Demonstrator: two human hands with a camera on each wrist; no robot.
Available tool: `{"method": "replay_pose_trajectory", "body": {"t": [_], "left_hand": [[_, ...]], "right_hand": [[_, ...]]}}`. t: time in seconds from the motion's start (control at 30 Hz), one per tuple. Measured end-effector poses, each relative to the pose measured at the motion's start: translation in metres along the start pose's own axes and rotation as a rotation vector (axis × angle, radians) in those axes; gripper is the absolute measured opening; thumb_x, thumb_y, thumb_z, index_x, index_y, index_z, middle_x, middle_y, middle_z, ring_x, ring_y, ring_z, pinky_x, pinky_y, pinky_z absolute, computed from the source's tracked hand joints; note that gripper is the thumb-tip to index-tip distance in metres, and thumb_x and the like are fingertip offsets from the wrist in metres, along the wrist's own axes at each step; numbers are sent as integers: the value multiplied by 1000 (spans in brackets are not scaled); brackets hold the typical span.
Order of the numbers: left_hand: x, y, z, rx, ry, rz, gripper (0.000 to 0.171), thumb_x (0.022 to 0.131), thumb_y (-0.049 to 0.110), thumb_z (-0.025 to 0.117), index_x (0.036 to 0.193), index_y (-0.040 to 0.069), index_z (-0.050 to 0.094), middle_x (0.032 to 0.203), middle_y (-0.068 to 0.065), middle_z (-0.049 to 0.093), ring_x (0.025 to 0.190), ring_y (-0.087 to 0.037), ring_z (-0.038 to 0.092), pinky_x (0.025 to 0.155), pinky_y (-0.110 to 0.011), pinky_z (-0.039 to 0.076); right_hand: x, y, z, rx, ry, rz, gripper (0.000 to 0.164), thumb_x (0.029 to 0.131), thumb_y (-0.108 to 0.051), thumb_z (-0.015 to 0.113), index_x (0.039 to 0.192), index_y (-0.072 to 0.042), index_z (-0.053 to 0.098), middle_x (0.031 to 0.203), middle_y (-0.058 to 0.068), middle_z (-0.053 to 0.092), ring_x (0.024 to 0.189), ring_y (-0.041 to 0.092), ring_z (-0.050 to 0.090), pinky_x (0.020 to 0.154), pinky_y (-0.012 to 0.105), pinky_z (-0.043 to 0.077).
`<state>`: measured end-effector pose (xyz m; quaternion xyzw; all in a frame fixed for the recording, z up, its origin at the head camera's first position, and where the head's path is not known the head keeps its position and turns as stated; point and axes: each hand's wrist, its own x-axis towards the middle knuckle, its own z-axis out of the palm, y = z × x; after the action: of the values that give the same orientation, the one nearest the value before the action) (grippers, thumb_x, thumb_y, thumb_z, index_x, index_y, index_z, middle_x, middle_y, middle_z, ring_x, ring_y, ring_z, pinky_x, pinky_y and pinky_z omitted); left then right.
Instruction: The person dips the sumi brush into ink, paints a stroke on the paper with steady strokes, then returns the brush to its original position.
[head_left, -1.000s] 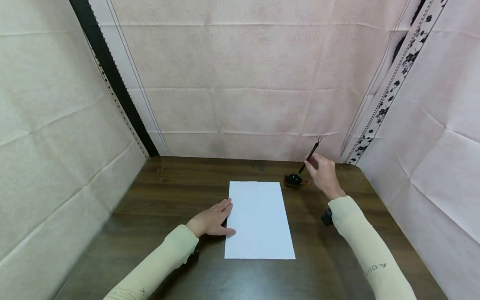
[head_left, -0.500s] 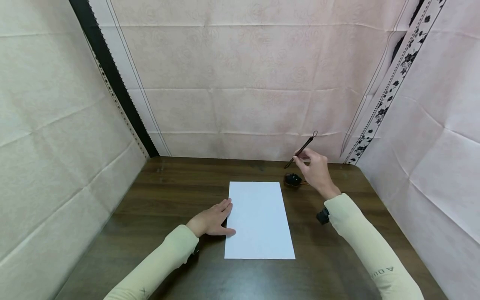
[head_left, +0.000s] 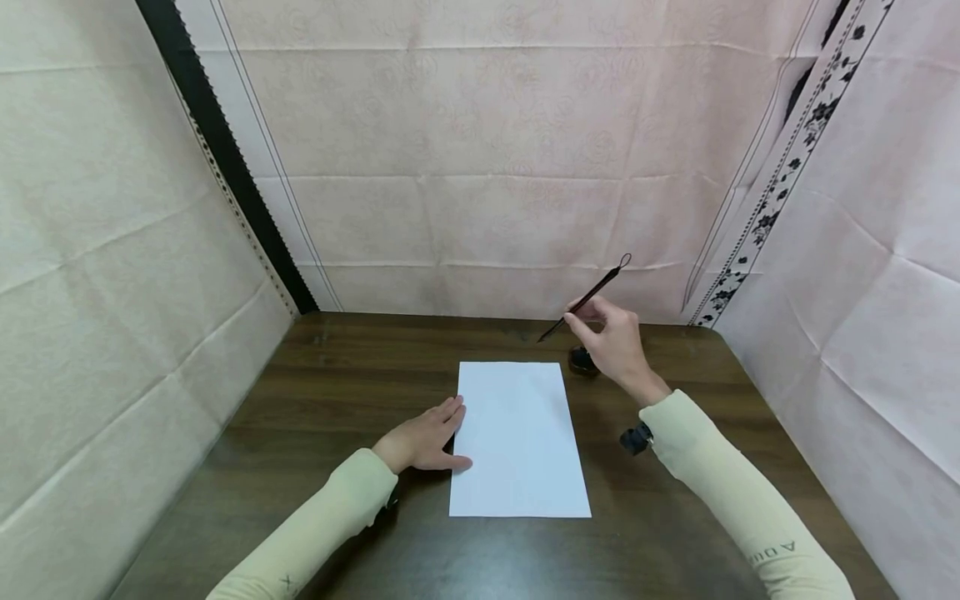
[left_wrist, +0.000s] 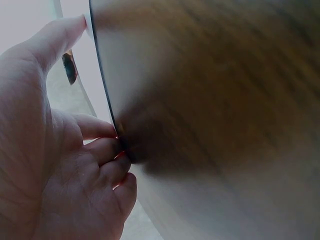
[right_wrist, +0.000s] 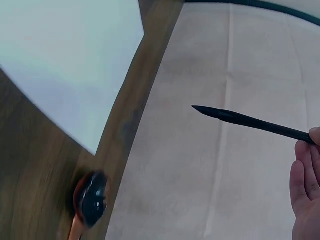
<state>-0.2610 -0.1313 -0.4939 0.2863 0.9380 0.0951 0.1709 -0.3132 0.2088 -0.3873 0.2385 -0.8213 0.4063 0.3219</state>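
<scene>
A white sheet of paper (head_left: pixel 517 442) lies on the dark wooden table. My left hand (head_left: pixel 423 437) rests at its left edge, fingers spread and fingertips on the sheet; the left wrist view shows the fingers (left_wrist: pixel 102 137) along that edge. My right hand (head_left: pixel 611 342) pinches a dark ink brush (right_wrist: pixel 255 123) with a hanging loop at its end. The brush slants down to the left, its pointed black tip above the table beyond the paper's top edge. Below the right hand sits a small wooden spoon-shaped dish (right_wrist: pixel 91 200) of glossy black liquid, partly hidden in the head view.
Pale cloth hangs behind the table (head_left: pixel 337 517) and along both sides. The back cloth (head_left: pixel 480 208) meets the table's far edge, close beyond the brush. A dark band (head_left: pixel 232 167) runs down the left corner.
My right hand has moved left with the brush, from above the dish toward the paper's top right corner. The brush now leans flatter. My left hand and the paper have stayed put.
</scene>
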Motion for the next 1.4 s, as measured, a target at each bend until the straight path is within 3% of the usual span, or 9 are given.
{"method": "replay_pose_trajectory", "body": {"t": [0.1,0.17,0.43,0.8,0.97,1.23,1.4], "left_hand": [[1,0,0,2,0,-5,101,98,65,61,168,2,22,179,-13,14,167,-30,15,133,-47,26],[1,-1,1,2,-1,-7,102,98,66,61,168,3,22,179,-13,14,167,-29,16,133,-47,26],[2,-1,1,3,-2,-4,101,98,66,61,168,3,22,179,-13,14,167,-30,15,134,-47,25],[3,1,-1,4,-4,-31,102,97,67,61,168,4,24,179,-12,15,167,-29,16,133,-47,26],[4,2,0,17,-7,-43,102,97,68,62,168,4,24,179,-12,15,167,-29,16,133,-47,27],[4,2,1,24,-7,-53,102,97,68,61,168,6,24,179,-10,14,167,-28,16,133,-48,27],[5,0,2,31,-5,-57,102,96,70,61,168,7,24,179,-9,15,167,-27,16,133,-47,26]], "right_hand": [[-2,-7,4,32,-21,27,13,97,-15,79,108,-8,78,97,7,81,91,23,78,82,18,58],[-3,-12,7,55,-41,39,13,97,-15,78,109,-9,78,99,7,81,92,21,77,83,15,56],[-7,-31,19,111,-135,78,10,98,-16,77,108,-14,77,102,2,81,93,15,77,88,24,61],[-11,-59,34,160,-262,84,10,98,-14,77,108,-14,77,98,2,80,90,17,77,76,28,62],[-14,-65,43,165,-323,70,9,99,-13,76,108,-12,76,99,2,80,89,15,76,78,30,64],[-22,-66,59,185,-378,51,12,98,-11,76,109,-7,75,100,6,80,96,20,78,93,44,65],[-28,-65,66,185,-400,59,14,98,-10,76,111,-6,76,102,6,80,96,20,78,92,44,65]]}}
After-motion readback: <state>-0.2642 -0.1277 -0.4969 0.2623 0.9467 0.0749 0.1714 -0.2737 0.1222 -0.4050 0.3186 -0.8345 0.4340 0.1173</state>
